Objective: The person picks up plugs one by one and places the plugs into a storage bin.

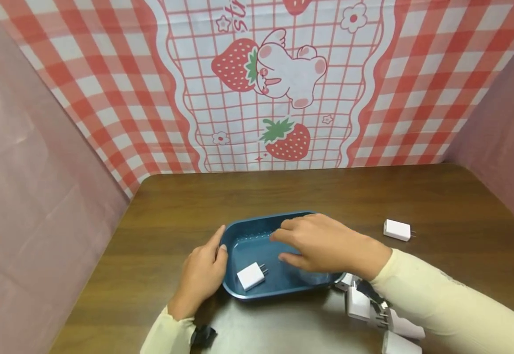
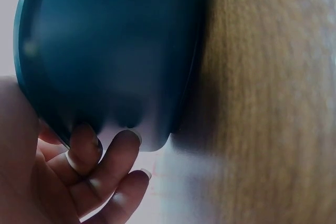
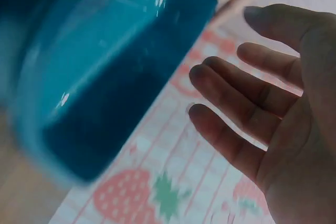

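Observation:
A dark blue rectangular tray (image 1: 252, 250) with raised walls sits on the table. My left hand (image 1: 201, 273) grips its left end, with the thumb at the rim; in the left wrist view several fingers (image 2: 123, 148) curl against the outer wall. One white plug charger (image 1: 251, 277) lies inside, near the left front corner, its prongs facing right. Over the tray's right half hovers my right hand (image 1: 316, 243). The right wrist view shows that hand's fingers (image 3: 226, 129) spread and loosely bent, with nothing between them.
Behind the tray to the right, another white charger (image 1: 397, 230) lies alone on the wooden table (image 1: 173, 196). Several more chargers (image 1: 358, 303) are grouped at the front right, partly hidden by the right forearm. A strawberry-patterned cloth (image 1: 283, 98) hangs along the back edge.

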`<state>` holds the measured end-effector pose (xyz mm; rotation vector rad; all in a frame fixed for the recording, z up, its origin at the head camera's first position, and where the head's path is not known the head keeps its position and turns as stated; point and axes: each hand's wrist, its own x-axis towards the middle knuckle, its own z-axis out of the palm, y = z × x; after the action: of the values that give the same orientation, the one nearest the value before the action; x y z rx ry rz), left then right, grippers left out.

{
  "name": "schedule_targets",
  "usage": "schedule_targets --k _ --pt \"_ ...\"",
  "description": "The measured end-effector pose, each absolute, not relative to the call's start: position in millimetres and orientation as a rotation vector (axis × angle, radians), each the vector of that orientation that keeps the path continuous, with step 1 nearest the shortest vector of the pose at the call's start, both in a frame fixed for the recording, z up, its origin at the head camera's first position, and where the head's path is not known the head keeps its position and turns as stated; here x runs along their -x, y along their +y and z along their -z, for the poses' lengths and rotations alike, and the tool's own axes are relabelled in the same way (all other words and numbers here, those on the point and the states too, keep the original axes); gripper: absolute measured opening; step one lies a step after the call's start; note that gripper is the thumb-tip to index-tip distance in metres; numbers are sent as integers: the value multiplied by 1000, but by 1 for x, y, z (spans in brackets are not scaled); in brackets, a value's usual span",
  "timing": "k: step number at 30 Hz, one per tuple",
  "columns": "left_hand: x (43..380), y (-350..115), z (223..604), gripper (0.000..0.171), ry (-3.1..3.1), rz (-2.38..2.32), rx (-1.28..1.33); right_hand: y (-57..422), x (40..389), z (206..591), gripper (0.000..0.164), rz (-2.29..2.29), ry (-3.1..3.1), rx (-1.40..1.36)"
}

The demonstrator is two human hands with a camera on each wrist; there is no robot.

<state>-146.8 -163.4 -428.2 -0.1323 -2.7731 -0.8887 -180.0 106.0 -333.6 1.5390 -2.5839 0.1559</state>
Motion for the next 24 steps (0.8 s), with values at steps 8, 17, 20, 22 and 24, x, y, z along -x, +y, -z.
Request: schedule_targets --k 8,17,20,22,24 --pt "148 -165 429 46 -2714 919 171 173 183 328 32 -363 -2711 -1103" --pt "150 -164 430 43 -2663 987 135 244 192 353 30 -320 -2794 -779" --pt "151 -164 431 42 -2663 985 105 264 193 363 33 -298 -2853 -685" --pt "150 -164 431 43 -2679 970 97 274 193 369 36 -279 -2907 -618" --pt "149 -164 431 46 -2707 951 97 283 193 375 38 -263 -2951 -565"
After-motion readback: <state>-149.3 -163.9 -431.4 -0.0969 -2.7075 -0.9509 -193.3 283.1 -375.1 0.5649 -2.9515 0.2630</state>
